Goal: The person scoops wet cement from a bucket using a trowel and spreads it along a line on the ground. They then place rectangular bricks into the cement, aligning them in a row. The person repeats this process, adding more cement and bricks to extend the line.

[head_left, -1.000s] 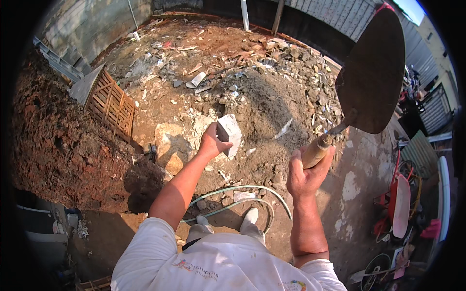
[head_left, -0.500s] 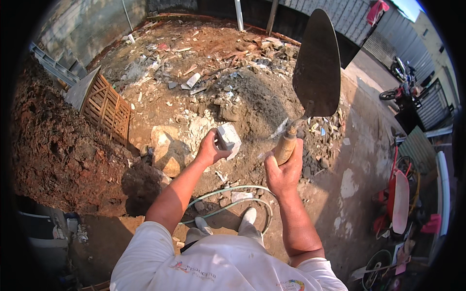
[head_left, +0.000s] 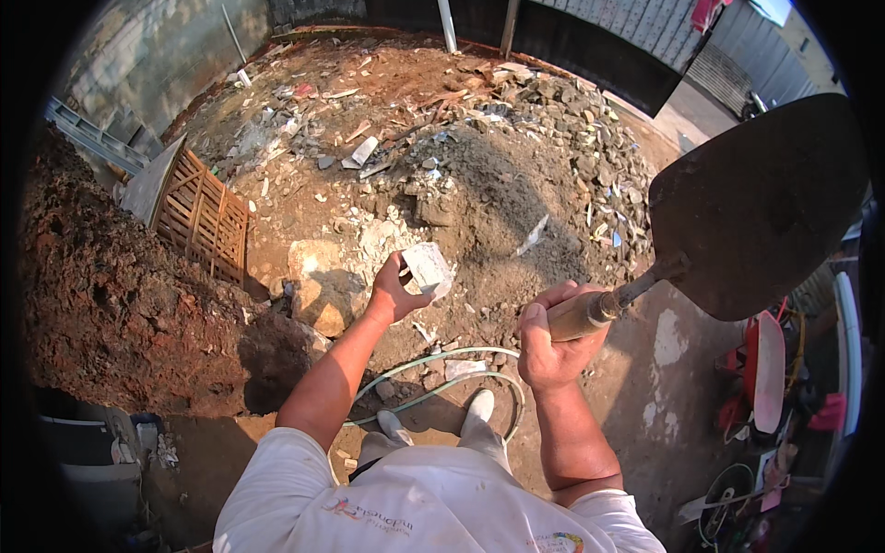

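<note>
My left hand is closed round a whitish block, a chunk with flat faces, held out in front of me above the rubble. In my right hand is the wooden handle of a trowel; the fingers wrap the handle. Its broad dark blade, rounded at the far end, points to the right and up, high off the ground. The two hands are apart, and the blade does not touch the block.
A mound of rubble and soil lies ahead. To the left are a rough reddish-brown mass and a slatted wooden crate. A green hose loops around my feet. A red wheelbarrow stands at the right.
The trowel has swung from upright to pointing right, its blade now larger in view. My right hand has turned and shifted slightly right. The block has tilted a little in my left hand.
</note>
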The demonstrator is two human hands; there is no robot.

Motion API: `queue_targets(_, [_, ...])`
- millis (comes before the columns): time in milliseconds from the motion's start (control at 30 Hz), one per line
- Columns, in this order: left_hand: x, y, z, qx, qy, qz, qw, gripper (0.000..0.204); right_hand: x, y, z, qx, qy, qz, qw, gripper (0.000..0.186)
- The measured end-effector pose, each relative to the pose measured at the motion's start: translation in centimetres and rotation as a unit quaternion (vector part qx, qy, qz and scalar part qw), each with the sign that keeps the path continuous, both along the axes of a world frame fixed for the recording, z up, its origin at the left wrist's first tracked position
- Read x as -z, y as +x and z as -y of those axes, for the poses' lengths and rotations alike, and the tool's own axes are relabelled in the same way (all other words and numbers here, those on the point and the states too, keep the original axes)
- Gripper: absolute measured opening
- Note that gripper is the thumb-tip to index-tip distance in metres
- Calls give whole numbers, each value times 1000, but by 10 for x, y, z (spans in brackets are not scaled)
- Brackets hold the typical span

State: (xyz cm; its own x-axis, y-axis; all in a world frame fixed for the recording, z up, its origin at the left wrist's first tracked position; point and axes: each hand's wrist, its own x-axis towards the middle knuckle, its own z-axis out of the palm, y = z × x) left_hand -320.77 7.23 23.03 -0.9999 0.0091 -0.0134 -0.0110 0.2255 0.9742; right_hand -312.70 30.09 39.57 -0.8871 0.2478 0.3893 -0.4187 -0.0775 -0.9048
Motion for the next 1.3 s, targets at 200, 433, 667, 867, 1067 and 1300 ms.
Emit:
queue_targets(200, [22,-1,-11,42,-56,-73,995,81,137,6,1,-133,318,258,902,35])
queue_targets(433, [24,7,3,11,-4,-13,1000,74,19,-2,7,58,152,11,987,30])
queue_targets(667, [17,9,-14,69,-75,-69,992,77,138,-3,-2,-115,351,301,879,41])
queue_targets(867, [16,17,-2,35,32,-13,999,74,26,-9,-6,55,198,15,979,29])
queue_targets(1067, [23,2,-16,63,-61,-91,992,77,151,14,-8,-131,318,273,898,33])
queue_targets(1300, [14,16,-3,40,35,-50,997,80,40,1,-10,-14,191,77,978,33])
